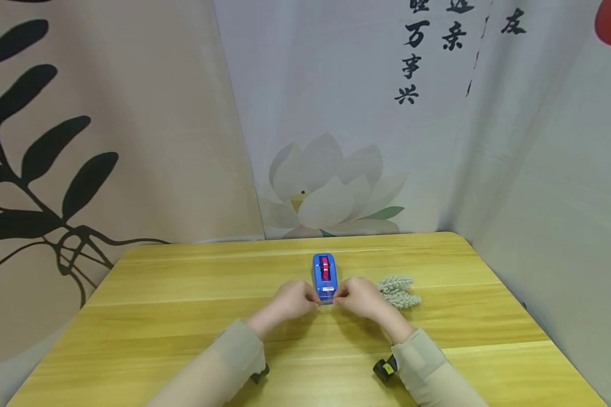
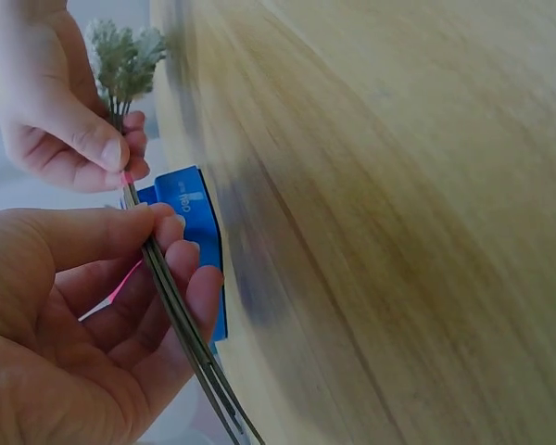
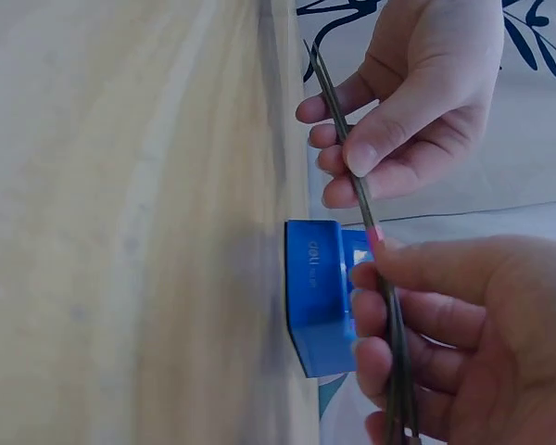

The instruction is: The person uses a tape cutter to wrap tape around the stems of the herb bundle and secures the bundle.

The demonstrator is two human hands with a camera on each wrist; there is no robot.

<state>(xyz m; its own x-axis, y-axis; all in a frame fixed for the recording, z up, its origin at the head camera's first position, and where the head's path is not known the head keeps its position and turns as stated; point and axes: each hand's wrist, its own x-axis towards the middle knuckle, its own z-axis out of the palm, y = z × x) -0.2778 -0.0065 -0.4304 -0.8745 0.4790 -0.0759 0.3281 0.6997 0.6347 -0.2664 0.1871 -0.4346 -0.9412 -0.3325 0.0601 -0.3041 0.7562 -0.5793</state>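
Observation:
A bunch of artificial sprigs with pale grey-green heads point(image 1: 398, 291) and thin dark stems point(image 2: 183, 311) is held between both hands. My left hand point(image 1: 293, 298) pinches the stems between thumb and fingers, towards their bare end. Closer to the heads, my right hand point(image 1: 362, 297) pinches the same stems. A short pink band of tape point(image 3: 374, 237) circles the stems between the two hands. Just beyond the fingertips stands a blue tape dispenser point(image 1: 325, 277) carrying a pinkish-red roll of tape point(image 1: 325, 268). The head view does not show the stems clearly.
The hands are over a yellowish wooden table point(image 1: 183, 316). Behind it hangs a printed curtain point(image 1: 326, 113) with a lotus, leaves and writing. A black wrist camera point(image 1: 385, 368) sits below the right sleeve.

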